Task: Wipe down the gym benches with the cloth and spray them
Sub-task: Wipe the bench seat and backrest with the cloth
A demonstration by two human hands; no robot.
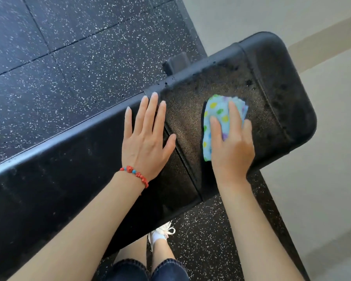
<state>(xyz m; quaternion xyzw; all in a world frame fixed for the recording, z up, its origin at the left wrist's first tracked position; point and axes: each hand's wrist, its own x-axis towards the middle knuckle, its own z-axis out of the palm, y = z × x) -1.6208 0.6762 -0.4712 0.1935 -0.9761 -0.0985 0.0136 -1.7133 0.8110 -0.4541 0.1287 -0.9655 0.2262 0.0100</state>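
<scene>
Seen from above, a long black padded gym bench (pixel 73 179) with a worn, grainy vinyl top runs from lower left to upper right. The person's left hand (pixel 146 136) lies flat on the bench near its far edge, fingers straight and slightly spread, palm down, holding nothing. A red beaded bracelet (pixel 134 173) with small blue beads circles that wrist. Just to the right of it on the bench, the right hand (pixel 230 142) presses down on a crumpled pale blue cloth (pixel 213 120) with yellow, green and purple dots, fingers curled over its top. The cloth sits on the bench's rounded end section. Below the bench's near edge, a white laced sneaker (pixel 162 233) stands on black speckled rubber floor tiles (pixel 69 57).
</scene>
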